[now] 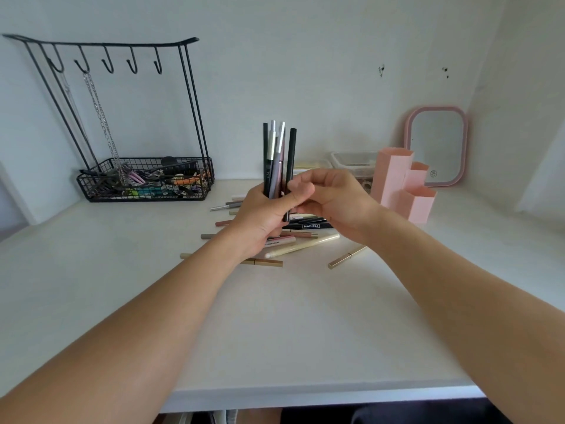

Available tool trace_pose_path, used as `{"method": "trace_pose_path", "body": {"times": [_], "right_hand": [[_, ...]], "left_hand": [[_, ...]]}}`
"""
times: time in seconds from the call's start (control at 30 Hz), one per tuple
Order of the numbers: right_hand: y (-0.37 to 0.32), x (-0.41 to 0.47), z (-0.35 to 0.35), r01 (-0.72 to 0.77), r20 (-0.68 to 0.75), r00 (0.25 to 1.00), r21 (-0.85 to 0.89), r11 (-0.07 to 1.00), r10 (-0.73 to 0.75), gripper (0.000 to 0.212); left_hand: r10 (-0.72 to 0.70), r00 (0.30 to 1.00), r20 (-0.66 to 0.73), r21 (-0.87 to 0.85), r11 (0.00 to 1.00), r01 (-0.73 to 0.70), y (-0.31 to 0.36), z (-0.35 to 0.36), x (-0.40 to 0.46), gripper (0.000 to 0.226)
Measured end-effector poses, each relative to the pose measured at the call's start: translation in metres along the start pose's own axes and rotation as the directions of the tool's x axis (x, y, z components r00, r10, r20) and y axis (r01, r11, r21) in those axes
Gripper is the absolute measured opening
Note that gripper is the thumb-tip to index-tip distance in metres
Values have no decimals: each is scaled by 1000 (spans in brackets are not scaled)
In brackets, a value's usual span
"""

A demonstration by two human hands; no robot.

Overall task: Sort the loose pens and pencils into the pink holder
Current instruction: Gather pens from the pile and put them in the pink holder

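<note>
While our left hand [265,214] grips an upright bundle of pens [277,160] at centre frame, our right hand [328,197] pinches the outer black pen [291,166]. The pink holder [400,186] stands to the right, its compartments apparently empty; loose pens [301,246] lie below. Tugging one pen could loosen the bundle and scatter it across the white table [275,316].

Matt pink plastic holder [400,185], black wire rack [146,179], smooth white tabletop [275,316]
</note>
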State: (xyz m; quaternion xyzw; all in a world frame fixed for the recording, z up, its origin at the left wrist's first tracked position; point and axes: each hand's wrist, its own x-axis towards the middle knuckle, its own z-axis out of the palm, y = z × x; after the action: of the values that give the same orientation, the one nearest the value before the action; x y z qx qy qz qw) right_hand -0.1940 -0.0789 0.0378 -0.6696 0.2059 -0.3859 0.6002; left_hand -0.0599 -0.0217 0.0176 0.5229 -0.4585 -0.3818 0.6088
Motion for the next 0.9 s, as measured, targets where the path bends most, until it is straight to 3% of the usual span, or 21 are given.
{"method": "trace_pose_path", "body": {"times": [0.03,0.1,0.17,0.33,0.47,0.53,0.6,0.63,0.7,0.8,0.9], "right_hand": [[1,-1,0,-28,-3,1000,41,999,28,8],[1,-1,-1,-85,-3,996,81,993,86,6],[0,0,-4,-134,-10,991,34,990,135,4],[-1,-1,-11,-181,48,981,-95,979,186,12],[-2,9,-17,-117,-159,983,-181,976,88,13],[-1,15,-31,-71,-259,963,-517,853,-77,11],[0,17,-47,-52,-169,972,-827,560,-160,8],[1,17,-53,-51,-113,986,-904,424,-123,8],[6,16,-61,-53,-56,998,-960,273,-3,11],[13,14,-62,-40,-21,996,-972,233,85,15],[15,15,-61,-32,-13,997,-970,241,78,15]], "left_hand": [[15,1000,14,10,1000,-15,-2,0,1,60],[31,999,31,37,999,-32,-3,-1,2,41],[33,999,36,84,996,-35,-5,-3,4,25],[-4,998,58,171,985,-6,-5,-4,2,16],[22,999,-23,62,998,-20,-3,-5,6,24],[26,998,-59,-44,999,-29,0,-10,10,28],[-1,996,-86,-137,990,-11,2,-16,13,28],[-17,995,-98,-172,985,0,2,-18,14,27],[-55,992,-116,-234,972,27,1,-20,17,27],[-85,988,-125,-273,961,48,0,-20,19,24],[-92,990,-106,-249,966,63,-1,-18,18,21]]}}
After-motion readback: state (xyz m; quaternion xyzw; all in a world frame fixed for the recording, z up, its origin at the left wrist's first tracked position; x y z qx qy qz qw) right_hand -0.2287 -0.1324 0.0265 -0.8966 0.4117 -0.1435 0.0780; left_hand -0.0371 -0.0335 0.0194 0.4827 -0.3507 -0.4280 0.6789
